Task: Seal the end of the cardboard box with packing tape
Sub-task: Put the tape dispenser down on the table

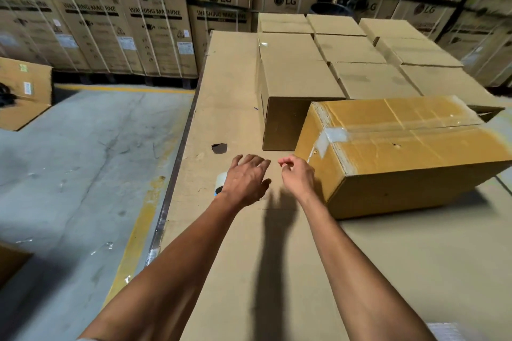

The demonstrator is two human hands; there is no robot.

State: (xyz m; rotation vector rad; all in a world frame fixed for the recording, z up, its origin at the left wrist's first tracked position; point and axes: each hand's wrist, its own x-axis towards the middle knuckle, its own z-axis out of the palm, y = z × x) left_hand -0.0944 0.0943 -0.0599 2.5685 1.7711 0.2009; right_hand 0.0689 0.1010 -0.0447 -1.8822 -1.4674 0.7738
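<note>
A: Both bare forearms reach out over the cardboard-topped table (pixel 249 257), hands side by side in mid-frame.

B: The left hand (pixel 246 178) is spread, palm down, fingers apart, gripping nothing. It hangs right over the tape roll (pixel 220 183), which lies on the table and peeks out at the wrist's left side. Whether the palm touches the roll, I cannot tell.

A: And the right hand (pixel 297 174)?

B: Loosely curled, fingertips drawn together, nothing held. It sits just beside the near left corner of the box (pixel 401 152).

A: Where's that box exactly?

B: Lying on its side on the table, right of the hands, its long top face turned up at us. Clear tape runs along the top seam, and a whitish scrap of tape (pixel 331 137) folds over the left end edge.

A: Further back?

B: A small dark hole (pixel 219 148) in the table's cardboard just beyond the left hand. Then plain boxes (pixel 346 63) packed in rows behind the taped one.

A: And far off?

B: Grey floor (pixel 83 147) with a yellow line at left, and a wall of stacked cartons (pixel 138 22) printed LG, some reading WASHING MACHINE.
</note>
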